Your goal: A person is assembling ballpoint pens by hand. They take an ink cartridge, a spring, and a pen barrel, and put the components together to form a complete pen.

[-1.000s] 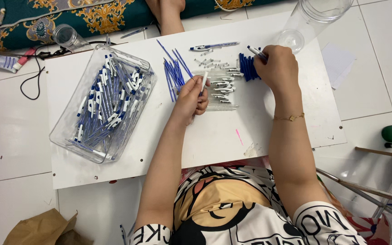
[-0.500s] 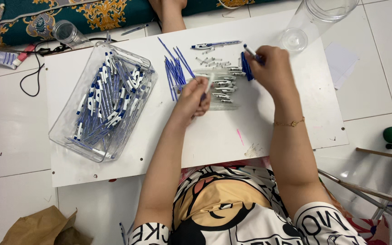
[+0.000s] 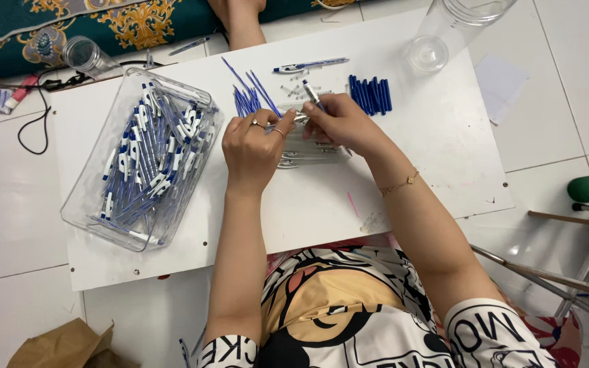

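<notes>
Two hands meet over the middle of a white table (image 3: 444, 136) in the single head view, which looks straight down. The left hand (image 3: 253, 146) and the right hand (image 3: 339, 123) are brought together, fingertips pressed around a slim pen part (image 3: 311, 95) whose blue-and-white end sticks up between them; the left fingers pinch what looks like a clear barrel near its end, though that piece is mostly hidden by the knuckles. Just beneath the hands lies a small heap of clear barrels (image 3: 308, 153). Beyond them, a fan of thin blue refills (image 3: 250, 92) rests on the table, a scatter of small springs and tips (image 3: 301, 88) sits beside it, and a neat row of dark blue caps (image 3: 371, 94) lies to the right. One finished pen (image 3: 308, 65) lies alone near the far edge. A clear plastic tray (image 3: 97, 225) to the left holds a pile of assembled blue-and-white pens (image 3: 148, 160). A clear jar (image 3: 458, 27) stands at the far right corner. By judgement, the step in hand is the joining of two pen parts; the next move would call for steady alignment along the barrel's axis and a firm push or twist, then a reach toward the caps or the tray.
</notes>
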